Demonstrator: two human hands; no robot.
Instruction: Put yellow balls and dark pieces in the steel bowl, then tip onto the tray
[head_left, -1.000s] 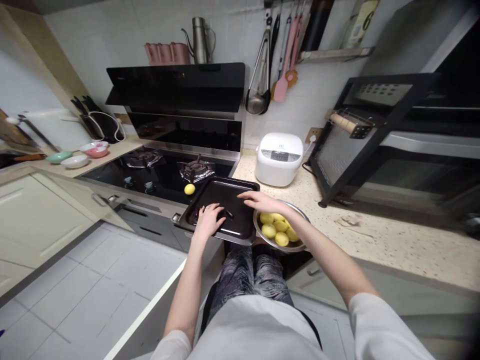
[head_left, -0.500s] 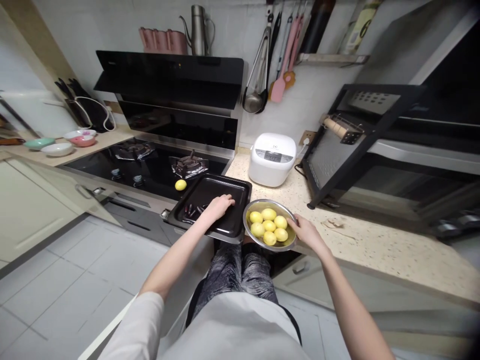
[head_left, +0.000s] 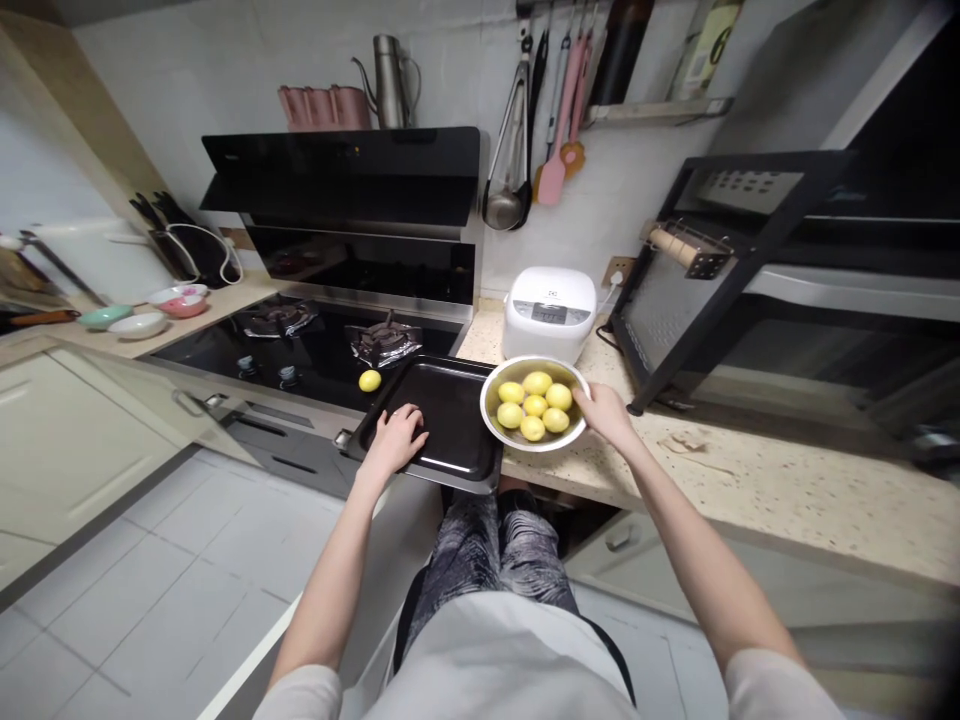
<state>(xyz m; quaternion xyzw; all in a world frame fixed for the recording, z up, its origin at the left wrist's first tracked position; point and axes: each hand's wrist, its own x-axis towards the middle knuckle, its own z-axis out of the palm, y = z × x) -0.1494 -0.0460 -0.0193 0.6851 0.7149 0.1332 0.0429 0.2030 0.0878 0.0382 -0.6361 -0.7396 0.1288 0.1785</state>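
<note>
Countertop (head_left: 750, 490), right hand (head_left: 606, 413) gripping bowl (head_left: 489, 404) (arm (head_left: 686, 530) outstretched)

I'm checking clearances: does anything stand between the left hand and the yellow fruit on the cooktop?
Only the edge of the black tray lies between the left hand and the yellow fruit; nothing else visible.

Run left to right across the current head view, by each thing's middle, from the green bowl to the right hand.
green bowl → plain white bowl → pink bowl → loose yellow fruit → left hand → black tray → metal bowl of yellow fruit → right hand
</note>
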